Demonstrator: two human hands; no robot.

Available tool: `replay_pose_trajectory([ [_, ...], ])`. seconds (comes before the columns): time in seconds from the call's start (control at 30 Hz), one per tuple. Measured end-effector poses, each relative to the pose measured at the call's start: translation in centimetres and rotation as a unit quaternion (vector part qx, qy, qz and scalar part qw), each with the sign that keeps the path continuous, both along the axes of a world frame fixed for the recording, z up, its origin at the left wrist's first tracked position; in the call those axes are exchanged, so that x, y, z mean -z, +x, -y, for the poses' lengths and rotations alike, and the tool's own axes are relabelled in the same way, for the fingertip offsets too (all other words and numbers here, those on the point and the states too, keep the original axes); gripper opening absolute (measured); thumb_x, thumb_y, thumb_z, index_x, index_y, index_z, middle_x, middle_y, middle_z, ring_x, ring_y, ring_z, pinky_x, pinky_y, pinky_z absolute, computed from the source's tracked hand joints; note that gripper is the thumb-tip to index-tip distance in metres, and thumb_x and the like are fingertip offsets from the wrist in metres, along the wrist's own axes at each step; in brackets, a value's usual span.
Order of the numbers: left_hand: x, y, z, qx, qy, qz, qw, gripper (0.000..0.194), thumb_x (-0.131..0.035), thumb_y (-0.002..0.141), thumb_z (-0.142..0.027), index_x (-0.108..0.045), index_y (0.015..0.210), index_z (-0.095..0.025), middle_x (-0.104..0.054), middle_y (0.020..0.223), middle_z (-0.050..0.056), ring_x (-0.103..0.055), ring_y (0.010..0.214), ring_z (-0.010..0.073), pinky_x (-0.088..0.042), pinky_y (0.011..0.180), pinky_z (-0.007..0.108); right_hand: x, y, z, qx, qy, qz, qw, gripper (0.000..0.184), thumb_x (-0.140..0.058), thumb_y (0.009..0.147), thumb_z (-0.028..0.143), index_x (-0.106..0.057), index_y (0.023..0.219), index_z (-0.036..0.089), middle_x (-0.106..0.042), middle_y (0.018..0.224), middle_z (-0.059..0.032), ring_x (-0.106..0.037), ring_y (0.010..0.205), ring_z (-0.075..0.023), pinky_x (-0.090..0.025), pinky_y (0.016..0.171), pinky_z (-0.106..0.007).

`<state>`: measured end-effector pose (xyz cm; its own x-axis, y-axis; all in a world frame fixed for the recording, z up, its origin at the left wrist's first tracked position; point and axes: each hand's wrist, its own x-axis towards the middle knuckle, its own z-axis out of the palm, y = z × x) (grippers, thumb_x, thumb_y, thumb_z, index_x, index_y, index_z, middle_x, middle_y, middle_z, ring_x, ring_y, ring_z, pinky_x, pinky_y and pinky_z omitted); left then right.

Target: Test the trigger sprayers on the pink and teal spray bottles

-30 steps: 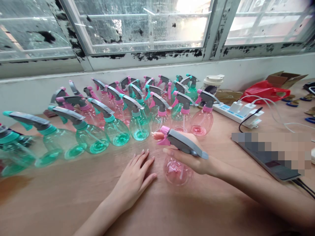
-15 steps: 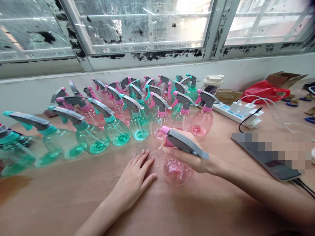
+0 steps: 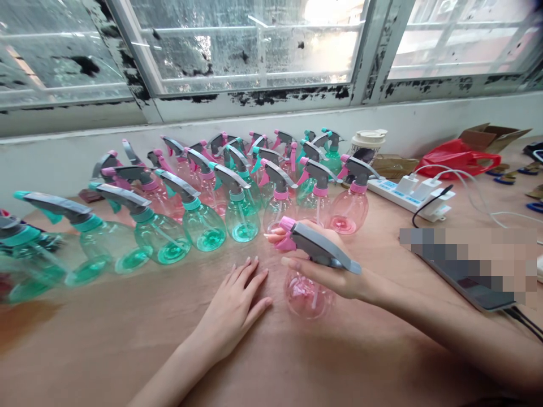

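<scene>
My right hand (image 3: 339, 275) is wrapped around the neck of a pink spray bottle (image 3: 307, 299), beneath its grey and pink trigger head. The bottle is upright, its clear round body low over the tabletop or on it; I cannot tell which. Some of its neck is hidden by the fingers. To the left, my left hand (image 3: 233, 299) lies flat on the wooden table (image 3: 139, 333), fingers stretched out, holding nothing. Just beyond it are green spray bottles (image 3: 206, 229) in a front row, with another pink spray bottle (image 3: 350, 203) at that row's right end.
Several more pink and green bottles crowd behind, towards the window wall. A lidded cup (image 3: 369, 144), a power strip (image 3: 413, 198) with plugs and cables, and a red plastic bag (image 3: 458, 158) stand at the back right. A phone (image 3: 470, 282) lies near my right forearm.
The fingers of my right hand have loosened and stretched out beside the pink trigger. The bottle stays in nearly the same place, and my left hand has barely moved.
</scene>
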<state>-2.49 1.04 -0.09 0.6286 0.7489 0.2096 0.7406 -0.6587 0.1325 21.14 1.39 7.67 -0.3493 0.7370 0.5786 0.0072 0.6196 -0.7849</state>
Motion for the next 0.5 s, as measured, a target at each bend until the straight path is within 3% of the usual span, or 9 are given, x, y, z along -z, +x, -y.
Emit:
replay_pose_trajectory([
  [0.17, 0.19, -0.08, -0.14, 0.001, 0.003, -0.009, 1.000, 0.054, -0.034, 0.102, -0.054, -0.048, 0.141, -0.019, -0.046, 0.148, 0.015, -0.043, 0.136, 0.0327, -0.035, 0.110, 0.054, 0.31, -0.18, 0.02, 0.023, -0.018, -0.008, 1.000, 0.031, -0.065, 0.085, 0.023, -0.061, 0.115, 0.019, -0.072, 0.105, -0.0071, -0.071, 0.085, -0.0174, -0.060, 0.071, -0.029],
  [0.3, 0.10, -0.05, -0.12, -0.001, 0.001, -0.012, 1.000, 0.055, -0.034, 0.102, -0.055, -0.048, 0.141, -0.019, -0.046, 0.148, 0.016, -0.043, 0.135, 0.0336, -0.034, 0.110, 0.054, 0.38, -0.20, 0.12, 0.062, -0.012, 0.013, 0.998, 0.032, -0.066, 0.085, 0.028, -0.061, 0.115, 0.019, -0.071, 0.092, -0.0038, -0.069, 0.067, -0.0144, -0.057, 0.060, -0.026],
  [0.5, -0.21, 0.18, -0.13, 0.001, -0.018, -0.022, 1.000, 0.051, -0.038, 0.102, -0.052, -0.049, 0.140, -0.019, -0.044, 0.149, 0.014, -0.039, 0.138, 0.0325, -0.032, 0.112, 0.054, 0.46, 0.06, 0.45, 0.128, -0.001, 0.094, 0.987, 0.024, -0.072, 0.080, 0.040, -0.065, 0.088, 0.019, -0.063, 0.067, 0.0011, -0.059, 0.058, -0.0138, -0.047, 0.049, -0.025],
])
